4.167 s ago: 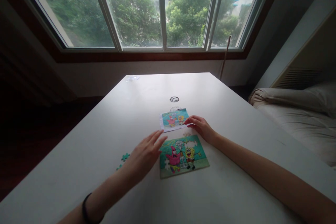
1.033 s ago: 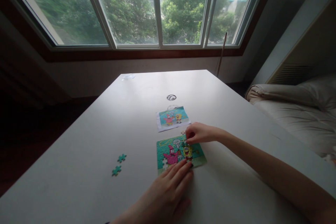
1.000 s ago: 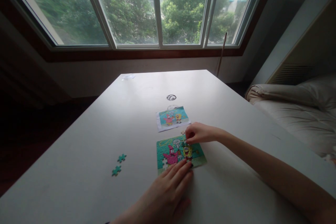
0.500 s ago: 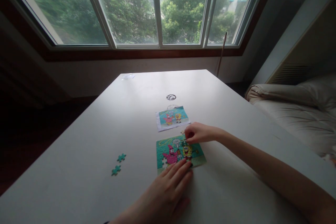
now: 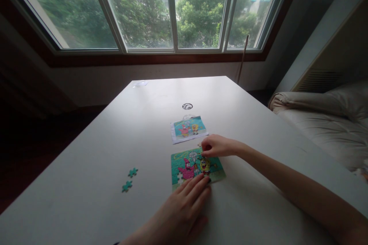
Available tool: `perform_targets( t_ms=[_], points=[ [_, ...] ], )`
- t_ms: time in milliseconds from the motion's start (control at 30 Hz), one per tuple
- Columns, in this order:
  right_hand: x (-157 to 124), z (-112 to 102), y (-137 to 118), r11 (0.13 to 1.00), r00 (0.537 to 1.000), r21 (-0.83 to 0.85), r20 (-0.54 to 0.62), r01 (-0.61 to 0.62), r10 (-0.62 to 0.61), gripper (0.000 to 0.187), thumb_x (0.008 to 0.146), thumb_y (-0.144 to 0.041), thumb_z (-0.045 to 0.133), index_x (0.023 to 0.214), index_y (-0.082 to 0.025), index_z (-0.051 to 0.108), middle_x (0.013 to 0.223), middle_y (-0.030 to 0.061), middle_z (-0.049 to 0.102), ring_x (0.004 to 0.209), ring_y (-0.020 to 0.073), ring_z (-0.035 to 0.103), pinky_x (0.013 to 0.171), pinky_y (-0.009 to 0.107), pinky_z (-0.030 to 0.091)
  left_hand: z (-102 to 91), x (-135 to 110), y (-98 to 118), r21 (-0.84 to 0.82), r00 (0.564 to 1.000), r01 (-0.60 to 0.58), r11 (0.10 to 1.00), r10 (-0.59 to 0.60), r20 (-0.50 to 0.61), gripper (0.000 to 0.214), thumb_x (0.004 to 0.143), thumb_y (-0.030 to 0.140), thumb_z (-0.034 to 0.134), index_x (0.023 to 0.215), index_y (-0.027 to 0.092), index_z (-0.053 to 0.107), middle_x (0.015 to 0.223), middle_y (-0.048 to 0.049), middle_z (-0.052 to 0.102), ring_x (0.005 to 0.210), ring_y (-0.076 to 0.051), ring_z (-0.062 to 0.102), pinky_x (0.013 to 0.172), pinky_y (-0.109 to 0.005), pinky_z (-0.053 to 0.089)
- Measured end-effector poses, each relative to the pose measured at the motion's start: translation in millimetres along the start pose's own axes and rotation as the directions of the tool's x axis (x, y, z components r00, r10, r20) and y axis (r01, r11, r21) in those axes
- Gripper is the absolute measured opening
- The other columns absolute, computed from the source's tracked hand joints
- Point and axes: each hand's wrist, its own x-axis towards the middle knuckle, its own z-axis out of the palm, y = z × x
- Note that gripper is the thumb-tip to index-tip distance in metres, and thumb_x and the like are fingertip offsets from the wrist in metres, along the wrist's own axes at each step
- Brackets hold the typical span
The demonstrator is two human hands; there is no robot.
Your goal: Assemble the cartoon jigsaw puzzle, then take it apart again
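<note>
A jigsaw puzzle (image 5: 188,170) with cartoon figures on a green ground lies flat on the white table (image 5: 94,153). White shows through a gap at its lower left. My left hand (image 5: 186,204) rests with outstretched fingers on the puzzle's near edge. At the far right part of the puzzle is my right hand (image 5: 217,146), its fingers pinched together; what they hold, if anything, is hidden. Close by that hand lies a small pale piece (image 5: 199,145), mostly covered. Two loose green puzzle pieces, one (image 5: 133,172) behind the other (image 5: 127,187), lie to the left.
Beyond the puzzle lies a paper sheet (image 5: 189,129) with the same cartoon picture. Farther back are a round dark-rimmed mark or disc (image 5: 187,106) and a clear plastic scrap (image 5: 140,84). A pale sofa (image 5: 319,118) stands at the right, a window behind the table.
My right hand has shifted very slightly left over the puzzle, its fingers still pinched. My left hand and the loose pieces stay where they were.
</note>
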Motion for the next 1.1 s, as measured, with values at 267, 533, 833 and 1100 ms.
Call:
perform_targets(
  t_ms=[267,533,833,1100],
  points=[
    [1,-1,3,1.000,0.999,0.028,0.038,0.007,-0.008,0.019,0.073,-0.029,0.059,0.071,-0.011,0.065,0.062,0.0000,0.056,0.057,0.0083,0.044,0.051,0.018,0.029,-0.2,0,0,0.030,1.000,-0.011,0.999,0.011,0.007,0.049,0.084,0.020,0.046,0.130,0.013,0.034,0.140,-0.0123,0.032,0.129,-0.027,0.025,0.103,-0.043,0.032],
    [1,0,3,0.999,1.000,0.046,0.026,-0.003,0.002,0.017,0.072,-0.027,0.060,0.071,-0.011,0.065,0.062,0.0000,0.057,0.057,0.0082,0.045,0.051,0.018,0.030,-0.6,0,0,0.045,1.000,-0.015,0.999,0.014,0.008,0.050,0.082,0.018,0.047,0.131,0.013,0.033,0.140,-0.0124,0.032,0.129,-0.027,0.026,0.102,-0.043,0.033],
    [0,-2,7,0.998,1.000,0.070,0.030,0.002,-0.004,0.019,0.075,-0.029,0.058,0.073,-0.011,0.065,0.062,0.0004,0.058,0.057,0.0086,0.046,0.050,0.018,0.030,0.6,0,-1,0.052,1.000,-0.019,0.998,0.019,0.002,0.050,0.082,0.018,0.047,0.130,0.012,0.035,0.140,-0.0126,0.032,0.130,-0.028,0.025,0.102,-0.043,0.033],
    [-7,-11,1,0.999,0.999,0.027,-0.002,0.037,-0.037,0.016,0.075,-0.026,0.057,0.077,-0.014,0.067,0.069,0.0021,0.064,0.062,0.0103,0.051,0.054,0.019,0.032,3.0,0,0,0.046,0.999,-0.019,0.999,0.020,-0.027,0.050,0.080,0.017,0.048,0.129,0.013,0.036,0.139,-0.0129,0.033,0.129,-0.028,0.026,0.102,-0.043,0.034]
  ],
)
